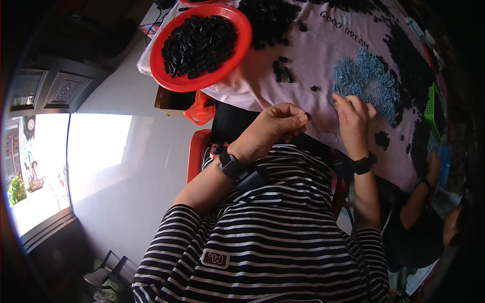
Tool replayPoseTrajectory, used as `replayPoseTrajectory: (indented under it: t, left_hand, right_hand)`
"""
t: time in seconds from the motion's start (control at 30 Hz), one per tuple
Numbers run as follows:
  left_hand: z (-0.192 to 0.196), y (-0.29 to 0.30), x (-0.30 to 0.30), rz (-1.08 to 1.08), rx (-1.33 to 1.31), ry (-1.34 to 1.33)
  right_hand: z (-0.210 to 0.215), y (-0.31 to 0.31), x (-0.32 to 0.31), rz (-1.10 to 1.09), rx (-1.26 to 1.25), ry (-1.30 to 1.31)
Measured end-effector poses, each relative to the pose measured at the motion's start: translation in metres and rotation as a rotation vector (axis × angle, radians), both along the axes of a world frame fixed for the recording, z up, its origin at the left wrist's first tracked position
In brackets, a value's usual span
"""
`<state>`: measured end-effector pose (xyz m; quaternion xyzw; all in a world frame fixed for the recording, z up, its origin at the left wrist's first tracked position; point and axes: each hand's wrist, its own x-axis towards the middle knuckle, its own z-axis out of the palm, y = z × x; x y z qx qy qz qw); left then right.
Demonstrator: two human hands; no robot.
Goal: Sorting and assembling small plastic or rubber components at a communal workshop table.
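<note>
Pinching a tiny black piece (307, 116) in its closed grip, the left hand (270, 132) stays just past the near edge of the table (303, 65). The right hand (353, 121) sits beside it, fingers shut on a small screw at the near rim of the blue-grey screw pile (369, 81). Open pink cloth lies between the hands and the red plate (202, 45) of black pieces at the table's left edge.

left hand (273, 129): fingers curled, tips pinched together, wrist bent inward | right hand (352, 121): palm down, fingers reaching forward, closure unclear | both forearms up from lower edge
</note>
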<state>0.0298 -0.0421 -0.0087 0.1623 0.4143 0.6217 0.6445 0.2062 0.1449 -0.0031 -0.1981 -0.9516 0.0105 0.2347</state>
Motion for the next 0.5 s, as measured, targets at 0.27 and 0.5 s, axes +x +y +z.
replayPoseTrajectory:
  t: [0.27,0.5]
  left_hand:
    - [0.003,0.0,0.001,-0.002,0.005,0.038]
    - [0.005,-0.003,0.002,-0.022,0.131,0.036]
  right_hand:
    - [-0.014,0.01,-0.008,-0.016,0.015,0.027]
    - [-0.027,0.028,-0.001,-0.046,-0.671,0.257]
